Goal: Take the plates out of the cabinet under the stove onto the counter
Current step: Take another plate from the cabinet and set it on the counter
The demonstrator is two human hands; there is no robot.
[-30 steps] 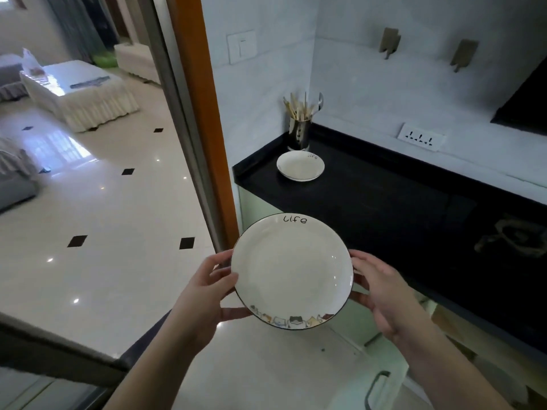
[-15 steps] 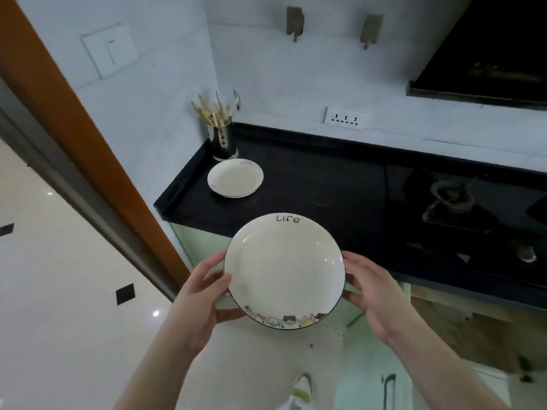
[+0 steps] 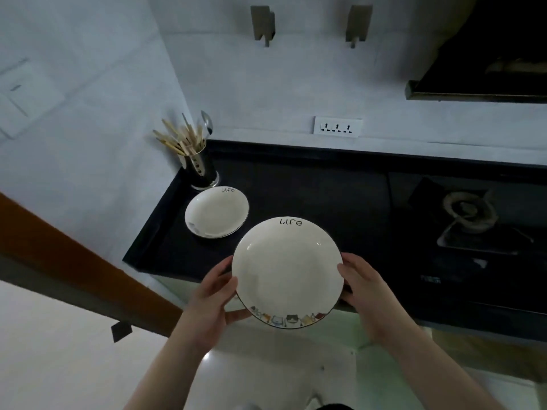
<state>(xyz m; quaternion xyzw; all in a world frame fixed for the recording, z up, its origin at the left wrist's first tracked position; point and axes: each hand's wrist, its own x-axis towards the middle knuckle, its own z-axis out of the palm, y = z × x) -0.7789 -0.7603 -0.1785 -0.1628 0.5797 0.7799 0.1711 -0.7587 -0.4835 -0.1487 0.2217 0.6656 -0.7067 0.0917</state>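
The held plate point(image 3: 287, 272), white with "Life" on its far rim and small coloured figures along the near rim, is up in the air over the front edge of the counter point(image 3: 310, 196), face up and nearly level. The left hand point(image 3: 214, 294) grips its left rim, thumb over the top and fingers curled beneath; the right hand point(image 3: 365, 291) clasps the right rim the same way. A second plate point(image 3: 217, 212) lies flat near the counter's back left corner, just in front of a metal utensil holder point(image 3: 201, 168) in that corner. Between that plate and the stove burner point(image 3: 469, 213) toward the right end, a broad dark stretch of counter lies bare.
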